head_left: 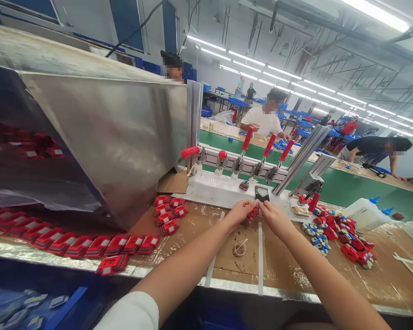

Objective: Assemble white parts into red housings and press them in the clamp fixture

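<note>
My left hand (243, 212) and my right hand (269, 211) meet over the bench, both closed around a small red plastic part (255, 211). Fingers cover most of it, so its exact kind is hidden. Just beyond my hands, a dark block with a pale top (262, 193) sits on the metal base of a clamp rig. To its left on that base lies another small red and grey piece (244, 185). Toggle clamps with red handles (269, 145) line the rail above. Nearer me, a small round dish with a stick (240, 248) rests on cardboard.
Red parts stand in a long row (79, 245) and a small group (168, 215) at left, beside a large metal hood (117, 133). Red and blue pieces (344, 231) are heaped at right near plastic bottles (361, 211). Across a green barrier, a person (263, 120) sits working.
</note>
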### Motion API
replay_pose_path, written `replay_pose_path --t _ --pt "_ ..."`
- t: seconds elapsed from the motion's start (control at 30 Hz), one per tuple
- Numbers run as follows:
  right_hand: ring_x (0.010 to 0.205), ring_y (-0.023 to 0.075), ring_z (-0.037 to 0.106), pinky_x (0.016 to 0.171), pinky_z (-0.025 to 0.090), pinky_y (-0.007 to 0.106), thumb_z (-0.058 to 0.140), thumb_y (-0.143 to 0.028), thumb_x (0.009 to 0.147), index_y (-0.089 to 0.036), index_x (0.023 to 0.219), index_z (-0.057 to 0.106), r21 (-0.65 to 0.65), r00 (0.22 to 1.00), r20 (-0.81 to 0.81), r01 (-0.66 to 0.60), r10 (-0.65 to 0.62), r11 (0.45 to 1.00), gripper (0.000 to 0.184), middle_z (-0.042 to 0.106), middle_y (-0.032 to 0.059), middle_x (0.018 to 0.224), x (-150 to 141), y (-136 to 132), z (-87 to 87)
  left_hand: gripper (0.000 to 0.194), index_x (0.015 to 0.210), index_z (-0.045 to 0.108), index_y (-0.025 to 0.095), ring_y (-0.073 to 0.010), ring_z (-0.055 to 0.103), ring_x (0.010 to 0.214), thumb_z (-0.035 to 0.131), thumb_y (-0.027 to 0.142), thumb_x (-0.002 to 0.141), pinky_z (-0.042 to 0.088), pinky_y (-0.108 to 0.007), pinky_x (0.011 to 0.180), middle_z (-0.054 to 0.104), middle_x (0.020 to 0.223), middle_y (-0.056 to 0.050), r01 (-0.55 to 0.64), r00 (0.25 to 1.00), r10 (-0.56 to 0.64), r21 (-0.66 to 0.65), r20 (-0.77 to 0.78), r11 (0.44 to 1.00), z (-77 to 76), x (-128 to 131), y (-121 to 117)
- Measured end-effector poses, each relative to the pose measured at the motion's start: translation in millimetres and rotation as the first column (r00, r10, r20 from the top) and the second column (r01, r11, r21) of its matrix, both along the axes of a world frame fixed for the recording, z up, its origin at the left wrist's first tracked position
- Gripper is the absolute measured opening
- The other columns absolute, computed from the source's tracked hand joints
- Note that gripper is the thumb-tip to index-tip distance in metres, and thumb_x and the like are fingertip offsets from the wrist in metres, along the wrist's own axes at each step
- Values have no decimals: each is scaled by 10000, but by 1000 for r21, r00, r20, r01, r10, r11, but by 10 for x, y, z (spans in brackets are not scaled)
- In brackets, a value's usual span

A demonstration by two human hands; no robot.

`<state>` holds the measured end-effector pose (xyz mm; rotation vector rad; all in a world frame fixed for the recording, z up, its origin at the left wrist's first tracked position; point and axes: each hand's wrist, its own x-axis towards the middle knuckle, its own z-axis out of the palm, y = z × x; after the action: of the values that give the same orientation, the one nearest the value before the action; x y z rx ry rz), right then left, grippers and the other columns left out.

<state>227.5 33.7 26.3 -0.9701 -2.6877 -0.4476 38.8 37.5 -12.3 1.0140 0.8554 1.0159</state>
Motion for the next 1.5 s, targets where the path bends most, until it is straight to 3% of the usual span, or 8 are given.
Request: replay_pose_path --t 0.13,0.33,0.57,0.83,1.03,1.27,1.4,1.5 --pt "1065 327 618 911 557 475 561 -499 1006 -145 1563 345 -141 951 -293 63 -103 988 695 582 178 1181 -56 -34 -131 664 845 521 191 -102 510 473 648 831 721 363 -223 449 594 625 28 -102 977 117 93 -175 990 67 83 104" --pt "895 269 618 813 562 431 499 -607 979 -179 1378 602 -387 655 -689 31 -311 922 594 611 119 1032 -56 166 -259 615 785 512 202 -121 516 459 377 787 918 384 -255 487 561 576 35 -98 917 210 318 -340 943 287 249 350" --pt "780 220 616 633 536 337 660 -701 797 -212 1188 698 -652 212 -750 -400 -627 644 628 688 83 1031 -45 332 -248 426 831 494 210 -134 550 448 487 619 951 365 -234 420 589 599 32 -61 912 191 341 -363 938 301 324 455" --pt "628 144 517 540 354 247 755 -693 738 -186 891 688 -630 151 -721 -551 -676 548 534 595 -1 691 -17 449 -209 286 994 599 197 -115 585 548 550 475 949 441 -214 483 687 801 -16 -96 896 259 413 -360 906 323 446 515" --pt "568 117 506 515 386 230 792 -631 718 -167 885 666 -741 329 -612 -555 -719 378 509 609 11 704 170 604 -52 473 1228 643 179 -136 635 709 661 463 850 519 -254 629 714 1082 -72 203 950 -62 451 -307 869 279 234 720" --pt "620 174 586 534 439 266 766 -631 742 -183 795 642 -774 340 -633 -281 -695 568 468 656 51 723 272 733 202 365 1084 676 164 -223 679 977 773 318 768 515 -351 925 745 1047 -85 51 895 195 526 -400 849 194 288 910" --pt "803 204 600 743 493 319 701 -586 827 -197 899 665 -465 225 -864 -20 -449 885 397 701 81 968 272 878 741 314 1079 656 192 -239 644 1095 752 301 800 438 -378 1045 732 1120 -77 -16 847 298 538 -440 843 103 371 975" --pt "698 168 570 769 502 353 673 -548 852 -175 1142 657 -251 253 -934 39 -253 967 473 694 97 1113 94 1065 1244 350 1155 619 195 -257 636 1096 714 329 845 441 -390 1026 720 1144 -87 -9 794 324 522 -514 853 31 443 1011"
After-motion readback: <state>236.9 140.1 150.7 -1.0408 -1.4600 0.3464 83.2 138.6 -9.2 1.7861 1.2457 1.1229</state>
